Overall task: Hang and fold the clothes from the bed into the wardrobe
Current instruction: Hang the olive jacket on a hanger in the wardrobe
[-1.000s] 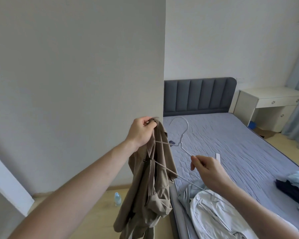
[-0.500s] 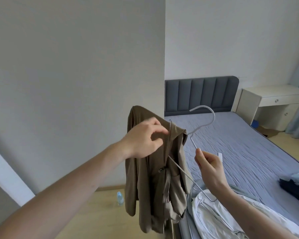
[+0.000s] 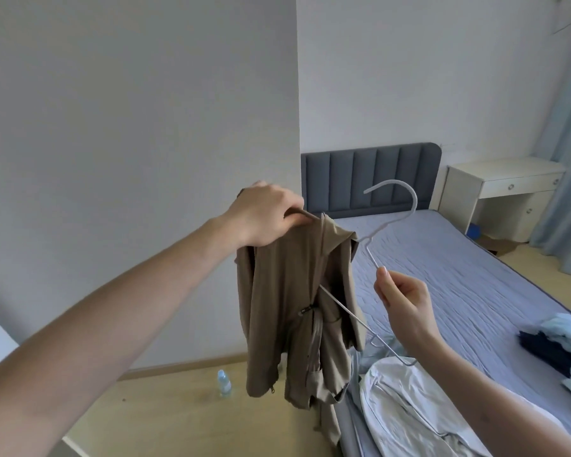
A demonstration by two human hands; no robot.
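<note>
**Brown garment held up on a hanger beside the bed**

The left hand (image 3: 264,216) grips the top edge of a brown garment (image 3: 297,308), fingers curled round the fabric, holding it in the air off the left side of the bed (image 3: 442,275). The right hand (image 3: 402,301) pinches the wire of a white hanger (image 3: 389,222) between thumb and fingertips, above the bed; one hanger arm runs inside the garment, the hook pointing up toward the headboard (image 3: 370,179). A pale garment (image 3: 409,407) lies on the near end of the bed, a pile of clothes (image 3: 561,347) at its right edge. A bottle (image 3: 224,384) stands on the floor left of the bed.
</note>
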